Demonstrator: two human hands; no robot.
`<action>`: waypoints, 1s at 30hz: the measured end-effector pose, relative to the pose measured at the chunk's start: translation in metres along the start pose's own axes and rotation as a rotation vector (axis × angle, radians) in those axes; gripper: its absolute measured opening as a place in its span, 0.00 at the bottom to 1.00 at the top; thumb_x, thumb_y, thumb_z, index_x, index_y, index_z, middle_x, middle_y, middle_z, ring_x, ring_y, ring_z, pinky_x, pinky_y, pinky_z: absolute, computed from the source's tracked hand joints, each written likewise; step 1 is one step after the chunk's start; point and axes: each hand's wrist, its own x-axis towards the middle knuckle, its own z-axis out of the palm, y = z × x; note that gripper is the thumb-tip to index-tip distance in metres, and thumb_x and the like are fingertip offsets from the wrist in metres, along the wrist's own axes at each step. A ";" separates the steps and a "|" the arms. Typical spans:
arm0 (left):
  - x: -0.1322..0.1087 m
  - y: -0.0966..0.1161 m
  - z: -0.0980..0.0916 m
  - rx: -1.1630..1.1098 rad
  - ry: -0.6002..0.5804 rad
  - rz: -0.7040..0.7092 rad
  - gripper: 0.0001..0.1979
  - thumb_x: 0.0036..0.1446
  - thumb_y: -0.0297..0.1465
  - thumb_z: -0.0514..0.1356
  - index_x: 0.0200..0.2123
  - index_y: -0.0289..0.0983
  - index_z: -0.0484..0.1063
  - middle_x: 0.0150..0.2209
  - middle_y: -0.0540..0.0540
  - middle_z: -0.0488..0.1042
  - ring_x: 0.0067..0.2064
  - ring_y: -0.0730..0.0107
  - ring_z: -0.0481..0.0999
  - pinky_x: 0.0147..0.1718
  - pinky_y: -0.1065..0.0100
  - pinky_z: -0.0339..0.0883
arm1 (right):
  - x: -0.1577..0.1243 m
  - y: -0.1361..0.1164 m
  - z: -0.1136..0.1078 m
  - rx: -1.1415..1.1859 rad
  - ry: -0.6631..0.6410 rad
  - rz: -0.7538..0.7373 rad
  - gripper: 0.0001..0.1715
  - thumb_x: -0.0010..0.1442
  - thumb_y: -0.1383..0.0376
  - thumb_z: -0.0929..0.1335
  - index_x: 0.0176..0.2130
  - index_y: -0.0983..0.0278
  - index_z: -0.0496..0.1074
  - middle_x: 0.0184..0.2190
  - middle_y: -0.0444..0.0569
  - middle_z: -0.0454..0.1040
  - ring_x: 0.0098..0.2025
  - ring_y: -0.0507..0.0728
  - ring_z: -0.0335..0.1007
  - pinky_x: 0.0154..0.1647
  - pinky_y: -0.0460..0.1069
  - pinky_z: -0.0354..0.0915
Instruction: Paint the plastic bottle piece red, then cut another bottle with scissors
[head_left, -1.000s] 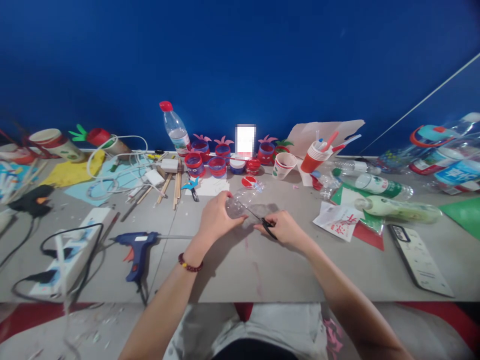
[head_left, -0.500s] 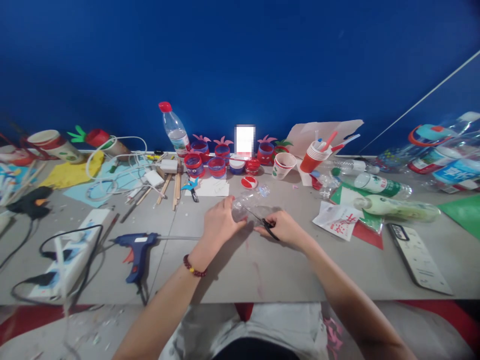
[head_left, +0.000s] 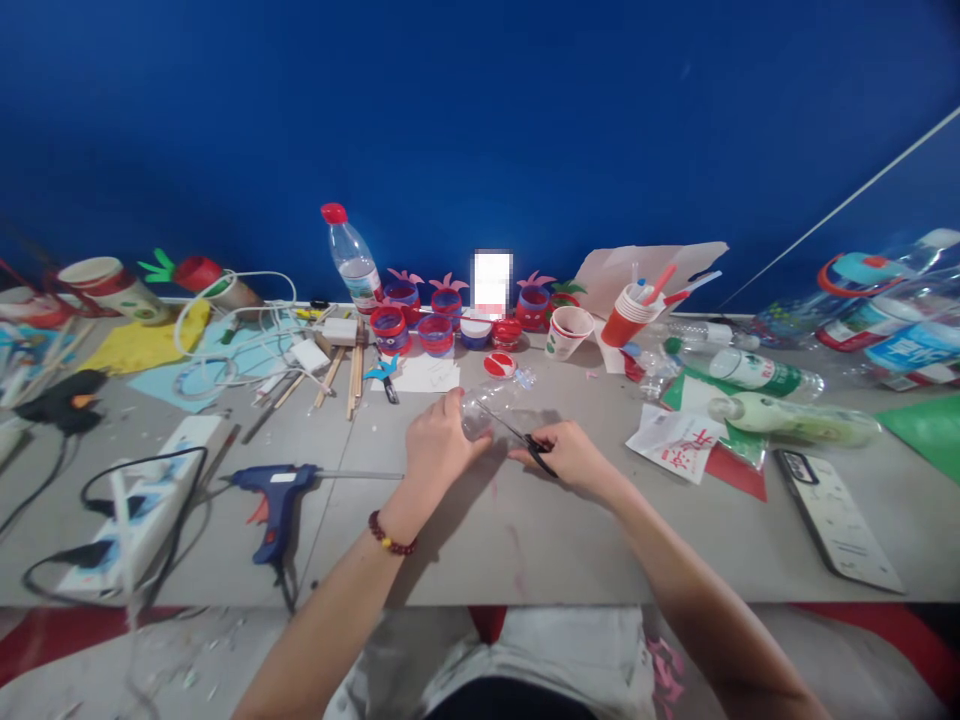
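My left hand [head_left: 439, 445], with a dark red bead bracelet at its wrist, is closed around the lower left of a clear plastic bottle piece [head_left: 491, 405] that lies tilted, its neck pointing away to the right. My right hand [head_left: 566, 455] grips the black handles of a pair of scissors [head_left: 537, 452]. The scissors' blades reach left to the bottle piece's cut edge. Beyond the bottle piece lies a round red-and-white lid [head_left: 499, 364].
A blue glue gun [head_left: 277, 500] and a white power strip [head_left: 150, 510] with cables are at the left. Red decorated cups [head_left: 435, 335] line the back near a red-capped bottle [head_left: 352, 260]. Bottles, paper and a phone [head_left: 840, 520] are at the right.
The view has shifted very slightly. Both hands keep their hold, with my left hand and the bottle piece nearly where they were.
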 end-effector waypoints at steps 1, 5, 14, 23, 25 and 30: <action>0.000 -0.001 0.000 0.003 0.011 0.006 0.30 0.51 0.44 0.67 0.53 0.34 0.69 0.40 0.40 0.80 0.42 0.55 0.81 0.36 0.64 0.69 | 0.000 0.000 0.001 -0.006 0.004 0.003 0.33 0.50 0.42 0.71 0.16 0.63 0.60 0.14 0.39 0.55 0.19 0.47 0.47 0.20 0.47 0.45; 0.001 -0.004 0.001 0.021 0.042 0.031 0.31 0.51 0.44 0.68 0.53 0.33 0.69 0.40 0.40 0.80 0.42 0.55 0.81 0.36 0.64 0.69 | -0.001 -0.003 0.003 -0.041 0.010 0.018 0.35 0.50 0.39 0.70 0.15 0.63 0.59 0.13 0.40 0.56 0.18 0.47 0.47 0.19 0.46 0.46; 0.003 -0.005 0.000 0.014 0.090 0.069 0.30 0.51 0.45 0.68 0.52 0.33 0.69 0.40 0.42 0.80 0.41 0.56 0.81 0.35 0.64 0.69 | -0.002 -0.012 0.002 -0.132 0.035 -0.007 0.37 0.53 0.37 0.66 0.15 0.62 0.58 0.12 0.44 0.60 0.19 0.49 0.50 0.21 0.48 0.47; 0.003 -0.006 -0.001 0.025 0.109 0.109 0.29 0.53 0.44 0.66 0.52 0.32 0.70 0.38 0.40 0.80 0.40 0.55 0.80 0.36 0.63 0.68 | -0.001 -0.008 0.005 -0.154 0.092 -0.003 0.39 0.50 0.35 0.67 0.15 0.61 0.51 0.12 0.40 0.50 0.19 0.48 0.42 0.20 0.48 0.45; 0.002 -0.005 0.000 0.022 0.109 0.124 0.28 0.54 0.44 0.65 0.52 0.31 0.70 0.38 0.39 0.79 0.40 0.55 0.80 0.36 0.62 0.68 | 0.000 -0.006 0.005 -0.139 0.094 0.006 0.39 0.49 0.35 0.68 0.15 0.61 0.51 0.13 0.39 0.49 0.19 0.48 0.42 0.20 0.47 0.44; -0.002 -0.002 0.004 0.018 0.082 0.150 0.27 0.55 0.43 0.64 0.53 0.31 0.69 0.41 0.38 0.79 0.40 0.55 0.79 0.38 0.61 0.68 | -0.002 -0.007 0.006 -0.100 0.066 -0.015 0.38 0.48 0.38 0.70 0.16 0.61 0.51 0.14 0.39 0.48 0.21 0.48 0.42 0.20 0.47 0.43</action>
